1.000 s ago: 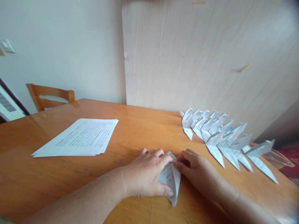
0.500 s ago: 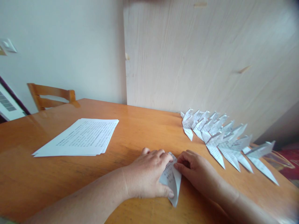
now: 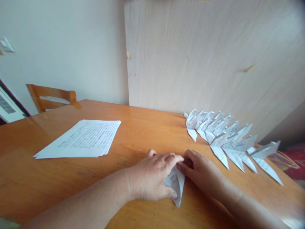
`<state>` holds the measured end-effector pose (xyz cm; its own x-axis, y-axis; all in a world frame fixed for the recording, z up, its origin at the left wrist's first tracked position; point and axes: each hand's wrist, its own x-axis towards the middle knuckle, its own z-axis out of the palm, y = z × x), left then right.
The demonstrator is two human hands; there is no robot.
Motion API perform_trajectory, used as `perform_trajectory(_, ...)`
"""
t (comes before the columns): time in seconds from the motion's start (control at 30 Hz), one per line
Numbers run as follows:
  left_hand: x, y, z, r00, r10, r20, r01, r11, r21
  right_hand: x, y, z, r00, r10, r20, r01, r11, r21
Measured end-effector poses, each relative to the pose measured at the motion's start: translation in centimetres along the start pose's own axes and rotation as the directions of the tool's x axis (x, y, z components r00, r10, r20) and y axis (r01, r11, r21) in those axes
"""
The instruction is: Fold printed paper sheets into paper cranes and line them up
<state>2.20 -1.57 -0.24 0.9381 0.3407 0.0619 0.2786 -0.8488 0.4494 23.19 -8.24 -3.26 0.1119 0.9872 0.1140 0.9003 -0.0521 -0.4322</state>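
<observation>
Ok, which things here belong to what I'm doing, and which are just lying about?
In use, or likely part of it:
folded printed sheet, touched by left hand and right hand
stack of printed sheets
rows of folded paper pieces

Just there:
wooden chair
wall switch
blurred red item, far right

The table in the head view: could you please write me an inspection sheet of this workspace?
Surface: wooden table, dark marks visible.
Job's things: folded paper under the hands; printed sheets stacked at left; folded pieces grouped at right.
Clutter: nothing seen.
Hands: left hand spread over the folded paper; right hand pinching near its top.
Cables: nothing seen.
Surroundings: chair, wood panel, blurred red item.
</observation>
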Motion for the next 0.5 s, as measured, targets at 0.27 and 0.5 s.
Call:
perform_trajectory(0.27, 0.14, 0.03, 0.02, 1.000, 0.016, 0.015, -0.016, 1.000, -0.023, 0.08, -0.21, -0.36, 1.000, 0.031, 0.005, -0.030, 0.999, -0.015)
perform_trajectory(0.5, 0.18, -0.24, -0.01, 0.998, 0.046, 0.037, -0.047, 0.999, 0.016, 0.45, 0.44, -0.11, 0.999, 0.049, 0.012, -0.049, 0.999, -0.002)
